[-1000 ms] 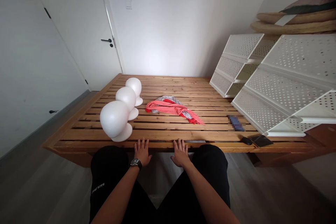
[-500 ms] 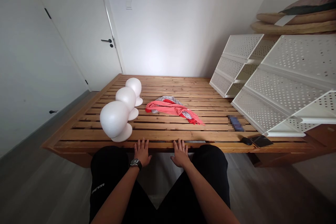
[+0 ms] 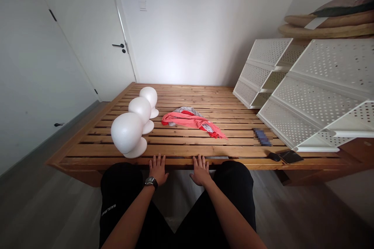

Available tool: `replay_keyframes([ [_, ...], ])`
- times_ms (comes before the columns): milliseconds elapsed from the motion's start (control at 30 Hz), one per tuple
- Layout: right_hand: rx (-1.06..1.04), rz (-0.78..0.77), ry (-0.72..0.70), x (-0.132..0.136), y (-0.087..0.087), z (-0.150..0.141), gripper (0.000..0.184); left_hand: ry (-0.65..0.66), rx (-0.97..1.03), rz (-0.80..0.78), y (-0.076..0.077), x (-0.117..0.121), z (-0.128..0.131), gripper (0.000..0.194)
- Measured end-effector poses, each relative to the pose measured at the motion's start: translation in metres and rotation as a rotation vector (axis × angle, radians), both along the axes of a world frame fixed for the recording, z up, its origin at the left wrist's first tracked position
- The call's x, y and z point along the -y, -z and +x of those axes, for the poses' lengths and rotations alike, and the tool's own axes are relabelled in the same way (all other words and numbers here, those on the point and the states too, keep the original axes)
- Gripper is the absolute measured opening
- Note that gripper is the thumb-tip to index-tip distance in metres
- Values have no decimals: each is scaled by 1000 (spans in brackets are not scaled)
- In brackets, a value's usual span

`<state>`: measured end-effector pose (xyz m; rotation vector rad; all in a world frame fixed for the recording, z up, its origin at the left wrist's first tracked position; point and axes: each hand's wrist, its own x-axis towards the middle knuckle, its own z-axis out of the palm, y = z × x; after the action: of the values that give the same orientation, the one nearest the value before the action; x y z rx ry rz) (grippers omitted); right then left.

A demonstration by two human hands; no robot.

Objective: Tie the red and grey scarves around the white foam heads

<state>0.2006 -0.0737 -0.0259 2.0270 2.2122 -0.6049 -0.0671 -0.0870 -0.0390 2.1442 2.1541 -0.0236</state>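
Observation:
My left hand (image 3: 157, 169), with a watch (image 3: 151, 181) on its wrist, rests on the front edge of the slatted wooden platform (image 3: 181, 150), fingers spread. On the same edge lies my right hand (image 3: 201, 170), palm down and fingers apart. Neither holds anything. Three white mannequin heads stand upright in a row at the left: a near one (image 3: 126, 132), a middle one (image 3: 139, 109) and a far one (image 3: 148, 96). Beyond my hands a crumpled heap of scarves lies on the slats, a coral-red scarf (image 3: 189, 120) over a grey one (image 3: 187, 109).
White perforated storage bins (image 3: 304, 97) stand stacked at the right, with folded cushions (image 3: 336, 21) behind. Near the right front edge lie a black mouse (image 3: 274, 156), a dark flat pad (image 3: 291, 156) and a blurred-out item (image 3: 263, 137). A white door (image 3: 84, 19) is at the left.

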Motion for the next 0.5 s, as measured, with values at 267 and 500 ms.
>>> replay_keyframes([
  [267, 8, -3, 0, -1, -1, -1, 103, -1, 3, -2, 0, 0, 0, 98],
  [500, 11, -1, 5, 0, -4, -1, 102, -1, -7, 5, -2, 0, 1, 98],
])
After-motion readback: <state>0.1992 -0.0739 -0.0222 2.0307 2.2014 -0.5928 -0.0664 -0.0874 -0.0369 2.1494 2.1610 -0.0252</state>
